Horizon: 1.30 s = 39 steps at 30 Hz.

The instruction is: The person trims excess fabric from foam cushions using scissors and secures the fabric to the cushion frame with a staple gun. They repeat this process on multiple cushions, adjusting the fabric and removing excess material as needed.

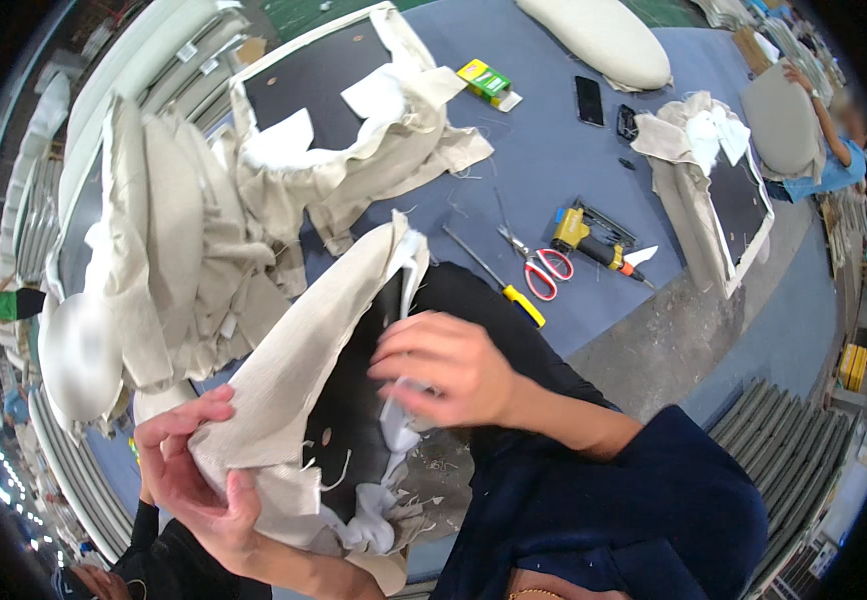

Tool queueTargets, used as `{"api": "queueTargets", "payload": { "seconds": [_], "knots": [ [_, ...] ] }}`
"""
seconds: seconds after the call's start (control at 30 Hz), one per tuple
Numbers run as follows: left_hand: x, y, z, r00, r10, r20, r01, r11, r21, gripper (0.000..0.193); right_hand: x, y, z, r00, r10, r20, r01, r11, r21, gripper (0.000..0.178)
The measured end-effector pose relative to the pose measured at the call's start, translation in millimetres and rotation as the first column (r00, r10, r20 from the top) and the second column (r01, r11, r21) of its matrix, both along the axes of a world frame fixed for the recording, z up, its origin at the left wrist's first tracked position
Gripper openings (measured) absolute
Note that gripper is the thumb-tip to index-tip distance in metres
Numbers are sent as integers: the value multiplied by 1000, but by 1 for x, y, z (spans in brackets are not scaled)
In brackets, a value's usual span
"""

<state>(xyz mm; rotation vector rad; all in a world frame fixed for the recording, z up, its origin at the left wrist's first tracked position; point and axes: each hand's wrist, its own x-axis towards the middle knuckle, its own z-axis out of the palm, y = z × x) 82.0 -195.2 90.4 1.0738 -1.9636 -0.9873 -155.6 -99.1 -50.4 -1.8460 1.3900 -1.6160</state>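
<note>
A beige fabric-covered cushion panel (289,370) stands tilted across my lap. Its dark backing (339,410) faces right, with loose white lining (374,515) and frayed threads along the edges. My left hand (199,475) grips the panel's lower left corner, with thumb and fingers spread around the fabric. Over the backing, near the panel's right edge, my right hand (454,370) is bent at the fingers and blurred. White lining shows beside its fingertips, but whether they pinch it is unclear.
On the blue-grey table lie red-handled scissors (544,270), a yellow-handled screwdriver (519,300), a yellow staple gun (584,240), a phone (589,101) and a green-yellow box (489,82). Partly covered panels (324,80) and stacked cushions (169,220) crowd the left. A co-worker (834,165) handles a cushion at far right.
</note>
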Motion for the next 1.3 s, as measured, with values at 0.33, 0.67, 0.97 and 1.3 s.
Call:
{"api": "queueTargets", "payload": {
  "seconds": [0.33,0.67,0.97,1.3],
  "knots": [
    [-31,5,6,981,44,190,-28,996,-86,74,-244,63,-232,596,-317,-738,766,500,404,15],
    [-46,40,9,980,149,132,-139,987,-82,63,-259,4,-302,298,157,-942,905,268,331,15],
    [29,51,9,987,42,-156,-47,998,-34,48,-273,21,-289,409,95,-908,836,359,414,45],
    [100,115,8,986,66,-152,-91,983,-161,43,-224,-28,-197,889,-184,-419,406,740,537,19]
  ]
}}
